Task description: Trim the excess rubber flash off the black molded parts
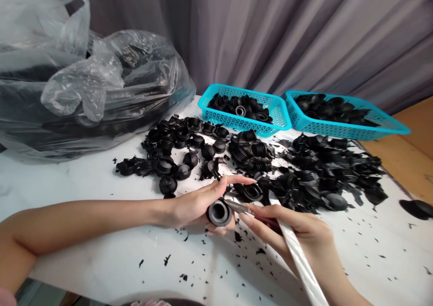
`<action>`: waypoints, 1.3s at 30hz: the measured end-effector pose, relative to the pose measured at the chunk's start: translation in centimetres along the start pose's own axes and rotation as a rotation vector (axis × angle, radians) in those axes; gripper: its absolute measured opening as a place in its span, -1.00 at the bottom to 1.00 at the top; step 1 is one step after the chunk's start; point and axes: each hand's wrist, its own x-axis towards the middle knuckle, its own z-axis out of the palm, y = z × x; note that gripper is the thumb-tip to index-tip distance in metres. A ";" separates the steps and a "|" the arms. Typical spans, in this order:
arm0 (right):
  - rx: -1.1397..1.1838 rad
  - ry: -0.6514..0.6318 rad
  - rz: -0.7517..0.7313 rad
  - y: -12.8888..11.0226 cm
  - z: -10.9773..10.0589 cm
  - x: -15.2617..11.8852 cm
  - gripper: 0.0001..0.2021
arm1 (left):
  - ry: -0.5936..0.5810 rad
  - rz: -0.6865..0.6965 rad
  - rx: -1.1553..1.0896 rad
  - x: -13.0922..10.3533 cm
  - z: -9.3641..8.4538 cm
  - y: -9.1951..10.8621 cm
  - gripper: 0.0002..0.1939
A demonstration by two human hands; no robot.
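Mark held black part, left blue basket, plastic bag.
Held black part [219, 213]: head view, round front end.
Left blue basket [237, 122]: head view, front wall.
Plastic bag [89, 78]: head view, crumpled plastic near its middle.

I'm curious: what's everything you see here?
Table: one, white, foreground
Curtain: one, greyish, background
Plastic bag: one, clear, dark contents, back left
Baskets: two, blue, back centre and right
Loose pieces: many, black, centre and in baskets
Scraps: many, black, in front
Side surface: one, brown, far right
Cloth: one, pink, lower left
Held piece: one, black and grey, front centre
Bladed tool: one, silver and red, front centre
White strip: one, white, lower right
Left hand: one, bare, front centre
Right hand: one, bare, front right
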 end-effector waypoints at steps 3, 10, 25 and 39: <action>-0.018 -0.006 -0.011 -0.1 0.0 0.0 -0.89 | 0.041 -0.029 0.056 -0.1 0.1 0.1 -0.46; -0.036 -0.006 -0.058 -0.1 0.2 0.1 -0.88 | 0.127 -0.067 0.176 -0.2 0.3 0.3 -0.43; -0.110 -0.005 -0.096 -1.1 0.4 0.1 -0.87 | 0.017 -0.042 0.019 -0.1 0.2 0.6 -0.41; -0.058 0.166 -0.083 -0.2 -0.5 0.0 -0.95 | 0.253 0.062 0.581 -0.3 0.2 0.9 -0.47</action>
